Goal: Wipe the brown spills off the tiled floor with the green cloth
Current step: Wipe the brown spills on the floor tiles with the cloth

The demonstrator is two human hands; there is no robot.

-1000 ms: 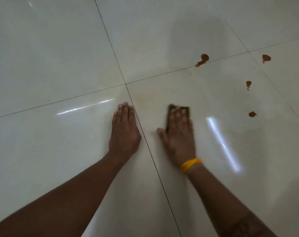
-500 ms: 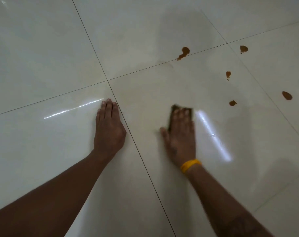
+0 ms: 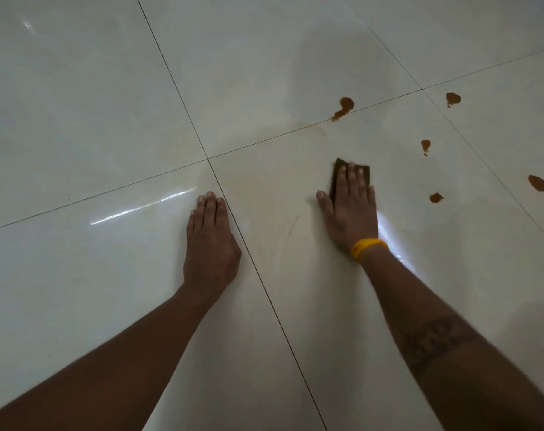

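Setting: indoor floor, room type cannot be told. Evidence: large glossy off-white tiled floor [image 3: 78, 104] with thin dark grout lines [image 3: 174, 79] meeting at a cross-joint, and streaked reflections of light [image 3: 143, 206] on the polished surface. Brown spills [image 3: 345, 105] dot the tiles at upper right; no furniture, walls or fittings fall within view to narrow the place further.
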